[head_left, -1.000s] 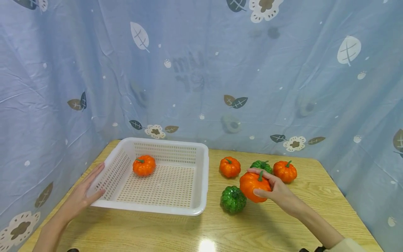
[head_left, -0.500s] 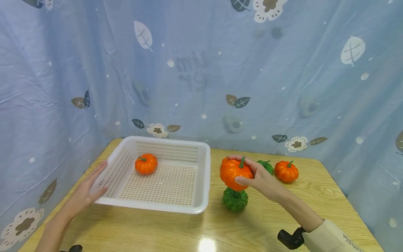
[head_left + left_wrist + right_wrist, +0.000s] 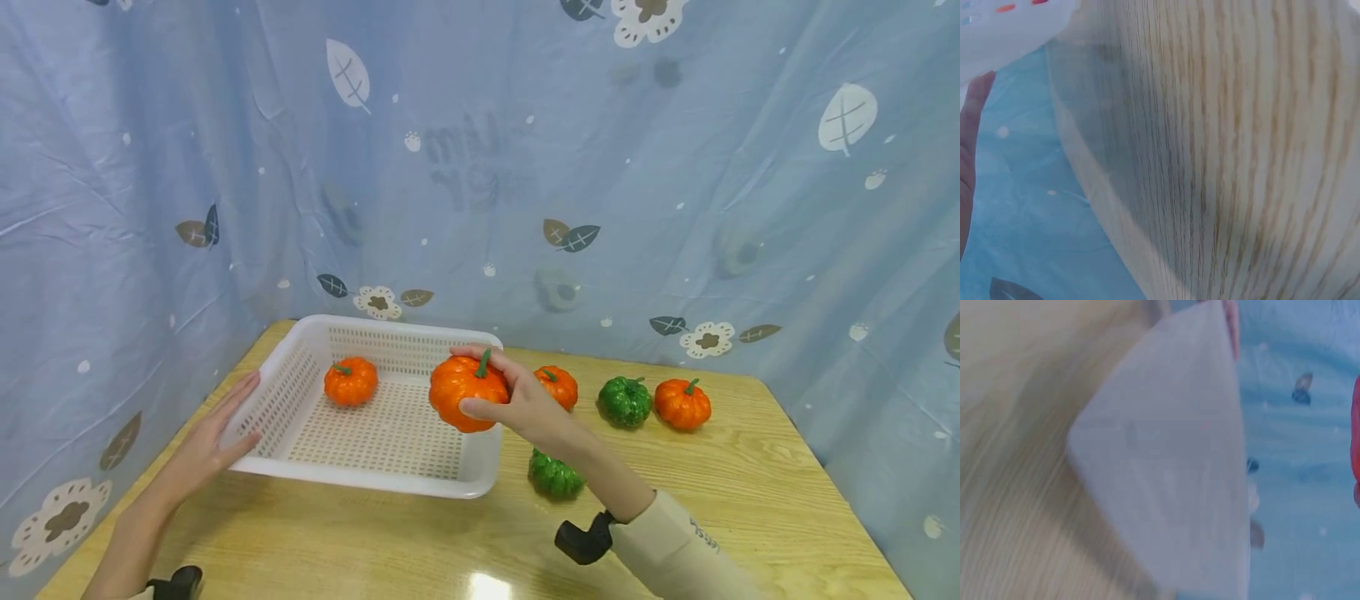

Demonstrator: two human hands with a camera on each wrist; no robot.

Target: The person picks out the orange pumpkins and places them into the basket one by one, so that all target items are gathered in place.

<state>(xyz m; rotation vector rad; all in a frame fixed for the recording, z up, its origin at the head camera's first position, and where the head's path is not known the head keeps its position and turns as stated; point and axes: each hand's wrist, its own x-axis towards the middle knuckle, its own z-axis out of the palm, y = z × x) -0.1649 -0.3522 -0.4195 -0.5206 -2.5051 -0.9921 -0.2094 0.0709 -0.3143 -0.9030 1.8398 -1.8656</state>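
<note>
Curtains (image 3: 450, 192) around a table (image 3: 750, 475) suggest a booth

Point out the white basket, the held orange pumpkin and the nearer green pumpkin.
White basket (image 3: 360, 477), head view: on its front rim.
Held orange pumpkin (image 3: 456, 393), head view: on its rounded side.
Nearer green pumpkin (image 3: 553, 477), head view: on its uncovered part.

Here on the right, a pale wooden table (image 3: 1260, 137), streaked brown, dulled along its left side by a soft shadow (image 3: 1141, 169). Over to the left, past the table's edge, blue cloth (image 3: 1029, 175), dotted white, a dark leaf print (image 3: 1013, 290) at its near end. And far left, a white basket (image 3: 1016, 40), red and orange through its slots, touched by the left hand (image 3: 966, 165).
</note>
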